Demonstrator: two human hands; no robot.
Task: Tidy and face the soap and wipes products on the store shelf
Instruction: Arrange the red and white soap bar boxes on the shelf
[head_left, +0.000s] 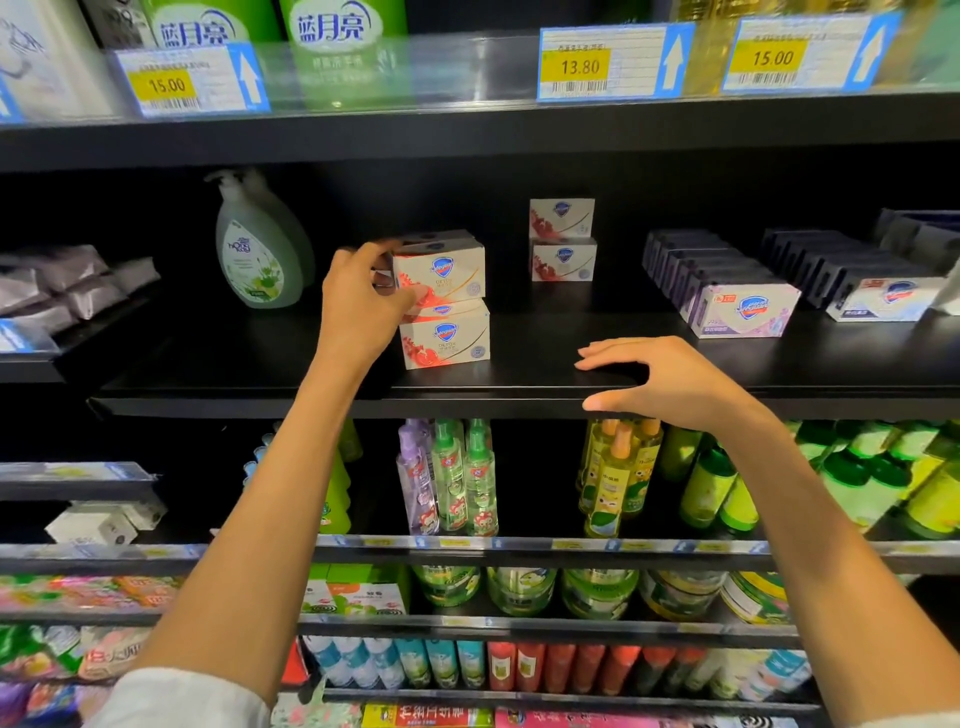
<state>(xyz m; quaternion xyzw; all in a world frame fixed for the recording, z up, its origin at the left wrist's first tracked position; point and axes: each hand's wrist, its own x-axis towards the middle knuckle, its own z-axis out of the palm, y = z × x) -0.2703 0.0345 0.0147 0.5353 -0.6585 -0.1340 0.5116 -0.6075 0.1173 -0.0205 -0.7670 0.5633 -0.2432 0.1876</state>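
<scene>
Item: upper Safeguard soap box (441, 265), stacked on a second box (445, 338) near the front of the black shelf (519, 395); my left hand (358, 296) pinches its left end. My right hand (660, 379) lies spread on the shelf edge. Risk: a one-sided push could skew the box, toppling the stack or nudging the pump bottle (257, 249).

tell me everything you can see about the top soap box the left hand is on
The top soap box is a white carton with a blue shield logo and red fruit artwork, printed face forward. It sits on a matching lower box, set slightly back and left of it, on the black shelf. The left hand grips its left end with curled fingers.
</scene>
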